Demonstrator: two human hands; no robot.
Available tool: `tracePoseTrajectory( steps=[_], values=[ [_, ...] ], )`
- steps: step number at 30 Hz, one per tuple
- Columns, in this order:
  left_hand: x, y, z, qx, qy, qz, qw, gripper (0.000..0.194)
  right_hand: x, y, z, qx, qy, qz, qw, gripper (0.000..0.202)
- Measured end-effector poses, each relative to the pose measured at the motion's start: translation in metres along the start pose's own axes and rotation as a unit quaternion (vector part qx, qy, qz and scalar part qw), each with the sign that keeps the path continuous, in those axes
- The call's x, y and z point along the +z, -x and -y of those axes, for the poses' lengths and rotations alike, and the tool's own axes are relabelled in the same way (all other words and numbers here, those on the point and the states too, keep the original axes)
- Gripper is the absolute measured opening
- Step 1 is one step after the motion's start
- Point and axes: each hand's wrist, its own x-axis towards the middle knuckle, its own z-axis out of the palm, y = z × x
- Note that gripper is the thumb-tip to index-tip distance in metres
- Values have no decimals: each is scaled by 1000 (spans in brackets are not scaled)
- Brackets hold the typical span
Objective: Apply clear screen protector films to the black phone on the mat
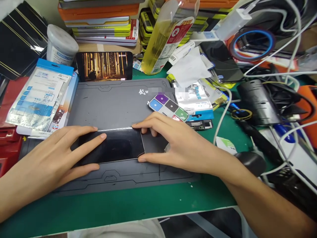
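A black phone-like panel with a thin bright edge lies flat on the grey work mat. My left hand rests over its left end, fingers spread, one fingertip on the dark glass and others along its long edges. At the right end, my right hand grips the panel between the index finger at the far corner and the thumb at the near corner. Beyond the mat, a second phone leans on its long side with a lit picture. A card with coloured squares lies beyond my right hand.
A bottle of yellow liquid stands behind the mat. Blue-topped packets and a white tub are at the left. White cables, blue-ringed tape and a dark cylindrical object crowd the right. The green table edge runs in front.
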Motion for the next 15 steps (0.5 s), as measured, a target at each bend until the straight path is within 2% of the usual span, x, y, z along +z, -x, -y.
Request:
tracePoseTrajectory(
  steps=[8, 15],
  values=[
    [0, 8, 9, -51, 60, 7, 997, 71, -3, 1, 1, 16, -4, 10, 1000, 67],
    [-1, 6, 6, -85, 85, -1, 993, 75, -2, 3, -1, 26, -4, 11, 1000, 63]
  ],
)
